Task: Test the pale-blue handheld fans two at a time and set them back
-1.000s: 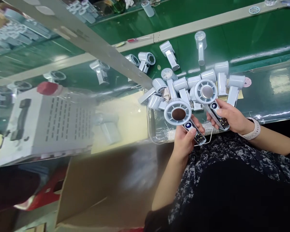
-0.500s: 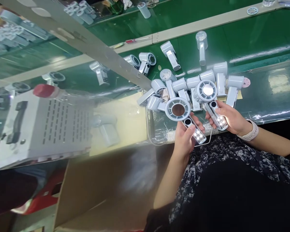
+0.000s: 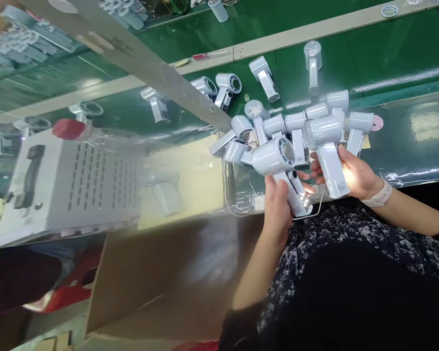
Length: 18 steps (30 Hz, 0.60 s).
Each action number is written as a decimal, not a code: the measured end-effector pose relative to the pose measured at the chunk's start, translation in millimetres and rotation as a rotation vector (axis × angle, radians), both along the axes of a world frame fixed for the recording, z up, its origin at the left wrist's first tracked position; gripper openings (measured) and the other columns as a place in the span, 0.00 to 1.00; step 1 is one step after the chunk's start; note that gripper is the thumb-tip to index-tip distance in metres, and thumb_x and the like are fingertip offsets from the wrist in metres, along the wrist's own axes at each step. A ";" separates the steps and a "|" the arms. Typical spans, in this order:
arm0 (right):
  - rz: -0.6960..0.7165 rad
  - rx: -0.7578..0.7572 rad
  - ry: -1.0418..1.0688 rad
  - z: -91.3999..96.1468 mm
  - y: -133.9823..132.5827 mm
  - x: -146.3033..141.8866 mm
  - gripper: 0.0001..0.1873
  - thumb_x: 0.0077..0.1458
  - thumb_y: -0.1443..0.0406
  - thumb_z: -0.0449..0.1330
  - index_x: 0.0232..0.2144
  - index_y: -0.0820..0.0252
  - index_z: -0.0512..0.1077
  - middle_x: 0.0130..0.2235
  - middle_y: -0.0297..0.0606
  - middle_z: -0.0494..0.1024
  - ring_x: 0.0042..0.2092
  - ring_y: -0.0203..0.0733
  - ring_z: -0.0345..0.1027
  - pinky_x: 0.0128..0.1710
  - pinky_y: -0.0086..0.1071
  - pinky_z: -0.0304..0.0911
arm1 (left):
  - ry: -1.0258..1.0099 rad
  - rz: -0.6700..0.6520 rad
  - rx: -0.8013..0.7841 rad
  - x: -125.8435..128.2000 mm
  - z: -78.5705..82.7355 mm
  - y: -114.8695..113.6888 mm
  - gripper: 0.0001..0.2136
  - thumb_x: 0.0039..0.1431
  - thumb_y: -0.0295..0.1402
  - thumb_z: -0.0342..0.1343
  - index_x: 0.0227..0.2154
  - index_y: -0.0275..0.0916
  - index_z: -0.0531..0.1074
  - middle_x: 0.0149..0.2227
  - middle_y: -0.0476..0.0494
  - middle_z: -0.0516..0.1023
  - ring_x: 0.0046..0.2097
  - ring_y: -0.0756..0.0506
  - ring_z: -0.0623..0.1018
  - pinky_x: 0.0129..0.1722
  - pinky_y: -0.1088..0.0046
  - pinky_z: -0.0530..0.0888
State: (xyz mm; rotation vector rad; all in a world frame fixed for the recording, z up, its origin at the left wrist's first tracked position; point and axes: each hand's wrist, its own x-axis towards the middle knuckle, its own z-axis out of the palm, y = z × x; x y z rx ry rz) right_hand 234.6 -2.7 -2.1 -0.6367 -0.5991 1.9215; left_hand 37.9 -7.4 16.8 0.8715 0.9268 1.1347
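My left hand (image 3: pixel 278 207) is wrapped round the handle of a pale blue handheld fan (image 3: pixel 274 157), whose handle lights glow white near my fingers. My right hand (image 3: pixel 354 173) grips the handle of a second pale blue fan (image 3: pixel 324 134), its barrel pointing left and its light shining on my palm. Both fans are held just above a pile of the same fans (image 3: pixel 296 124) at the near edge of the green belt (image 3: pixel 388 63). A pale watch band sits on my right wrist.
More fans (image 3: pixel 264 78) lie scattered on the belt beyond the pile. A white perforated box (image 3: pixel 73 187) with a red cap stands to the left. A grey metal bar (image 3: pixel 139 53) slants across the upper left. A brown cardboard carton (image 3: pixel 161 278) sits below the bench.
Both fans have been turned in my hands: their round front grilles faced up before, now the barrels show side-on. The handle displays gave way to white lights.
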 end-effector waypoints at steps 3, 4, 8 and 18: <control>-0.018 -0.011 -0.025 -0.6 -4.2 0.6 0.28 0.60 0.42 0.71 0.49 0.58 0.80 0.41 0.40 0.84 0.40 0.43 0.79 0.46 0.38 0.80 | -0.066 -0.054 0.014 -0.2 8.0 -0.9 0.27 0.58 0.58 0.66 0.47 0.43 0.67 0.38 0.43 0.86 0.28 0.43 0.84 0.24 0.69 0.78; -0.021 -0.005 -0.039 0.2 -6.3 0.8 0.28 0.59 0.42 0.72 0.48 0.57 0.80 0.41 0.39 0.84 0.39 0.43 0.79 0.44 0.38 0.81 | -0.086 -0.086 0.019 -1.1 10.7 -1.4 0.26 0.58 0.56 0.66 0.47 0.44 0.67 0.40 0.43 0.87 0.29 0.42 0.85 0.25 0.69 0.78; 0.008 0.042 -0.094 12.4 -15.0 2.6 0.30 0.56 0.40 0.72 0.47 0.56 0.80 0.37 0.39 0.85 0.35 0.46 0.80 0.37 0.40 0.80 | -0.131 -0.177 0.028 -6.7 22.5 -6.1 0.23 0.58 0.52 0.68 0.48 0.47 0.67 0.42 0.44 0.87 0.31 0.40 0.87 0.24 0.69 0.79; -0.064 -0.006 -0.143 29.3 -10.9 7.9 0.23 0.56 0.47 0.74 0.42 0.58 0.80 0.37 0.40 0.86 0.39 0.47 0.81 0.40 0.40 0.81 | -0.069 -0.175 0.027 -14.0 26.6 -11.8 0.28 0.56 0.50 0.73 0.54 0.47 0.69 0.47 0.41 0.84 0.41 0.39 0.87 0.40 0.61 0.84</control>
